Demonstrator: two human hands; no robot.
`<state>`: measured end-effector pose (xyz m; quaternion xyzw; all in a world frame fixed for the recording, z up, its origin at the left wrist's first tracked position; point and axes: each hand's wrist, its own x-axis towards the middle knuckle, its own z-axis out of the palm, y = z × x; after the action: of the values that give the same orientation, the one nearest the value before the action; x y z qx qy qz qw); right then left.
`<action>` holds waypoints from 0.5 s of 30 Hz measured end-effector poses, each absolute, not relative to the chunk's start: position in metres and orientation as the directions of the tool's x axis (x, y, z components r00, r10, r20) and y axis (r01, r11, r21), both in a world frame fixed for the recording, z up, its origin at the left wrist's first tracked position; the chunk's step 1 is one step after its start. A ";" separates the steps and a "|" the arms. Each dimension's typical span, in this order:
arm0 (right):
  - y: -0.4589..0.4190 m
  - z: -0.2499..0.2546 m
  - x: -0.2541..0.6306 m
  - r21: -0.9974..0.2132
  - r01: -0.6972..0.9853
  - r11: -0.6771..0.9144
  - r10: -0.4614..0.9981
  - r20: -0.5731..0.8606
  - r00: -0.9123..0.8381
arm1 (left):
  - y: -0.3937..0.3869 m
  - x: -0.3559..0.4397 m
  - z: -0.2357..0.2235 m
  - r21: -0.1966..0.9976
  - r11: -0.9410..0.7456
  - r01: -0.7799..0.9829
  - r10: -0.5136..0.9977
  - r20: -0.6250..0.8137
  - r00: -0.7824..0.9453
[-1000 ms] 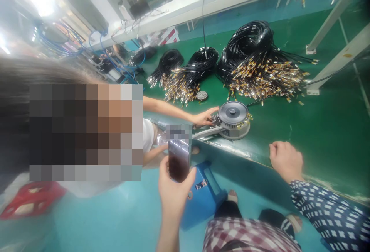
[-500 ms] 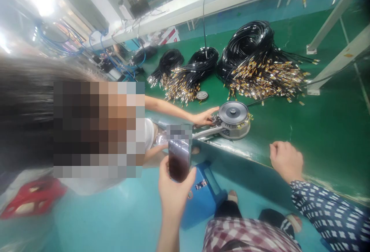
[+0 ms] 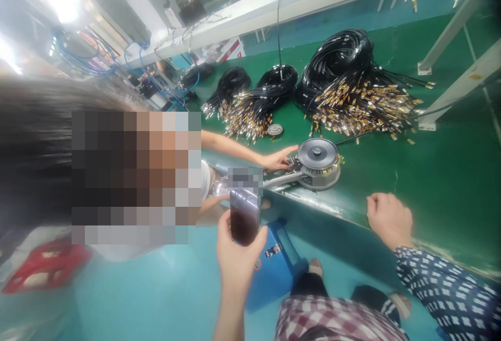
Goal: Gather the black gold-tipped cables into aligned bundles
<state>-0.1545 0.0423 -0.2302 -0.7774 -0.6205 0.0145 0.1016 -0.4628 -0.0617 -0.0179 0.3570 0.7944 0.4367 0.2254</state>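
**Clearances along the near edge of the workbench**

The person's left hand (image 3: 239, 257) gripped the lower end of a smartphone (image 3: 245, 218), pinched between thumb and fingers; the phone was upright, outside the table edge, and overlapped the view of a blue plastic stool (image 3: 270, 278) on the floor. The right hand (image 3: 391, 218) rested at the near edge of the green tabletop (image 3: 442, 189), fingers curled inward; whether they enclosed anything could not be told. Its patterned navy sleeve (image 3: 442, 286) extended past that edge. Open green surface separated this hand from a round tape dispenser (image 3: 319, 161) and continued toward the white metal supports (image 3: 465, 85) at right. The dispenser stood close to the near edge, yellow tabs on its rim; a co-worker's hand (image 3: 278, 160) lay against its left side. Farther back, coiled black cable bundles (image 3: 340, 61) limited the room, their metallic ends fanned forward. A small gray disc (image 3: 274, 130) lay between the bundles and the co-worker's hand.
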 end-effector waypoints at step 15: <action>0.042 -0.235 -0.155 -0.167 0.964 -0.208 0.964 0.135 0.231 | -0.061 -0.463 -0.024 0.849 0.364 0.384 0.759 -0.031 -0.651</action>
<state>-0.1546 0.0418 -0.2354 -0.7771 -0.6201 -0.0006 0.1078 -0.4627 -0.0611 -0.0239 0.3583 0.7973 0.4356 0.2150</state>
